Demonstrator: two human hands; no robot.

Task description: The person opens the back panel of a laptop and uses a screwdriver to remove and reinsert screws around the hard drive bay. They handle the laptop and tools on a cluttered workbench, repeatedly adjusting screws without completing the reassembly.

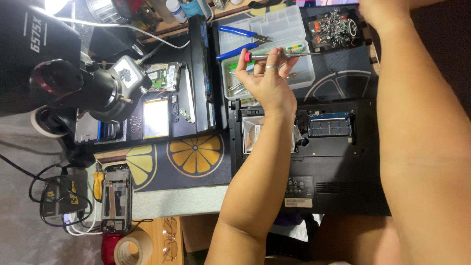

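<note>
An opened black laptop (314,167) lies bottom-up on a work mat, its hatch off so that the memory modules (329,126) and a silver drive bay show. It sits directly under and just below the left hand (267,83), whose forearm crosses over the case. Beyond the hand, on its far side from the laptop, stands a clear plastic parts tray (267,27) holding blue-handled pliers (240,41). The left hand is raised over the tray's near edge, thumb and fingertips pinched around a precision screwdriver (279,56) near its red collar. The driver's long axis runs level, crosswise to the forearm, with its thin shaft pointing away toward the right arm's side. The right hand (380,12) is well apart at the top edge of the view, beside a small dish of loose screws (336,27); it is mostly cut off, so whether it grips anything cannot be told. The left hand is the nearer one to the open bay.
</note>
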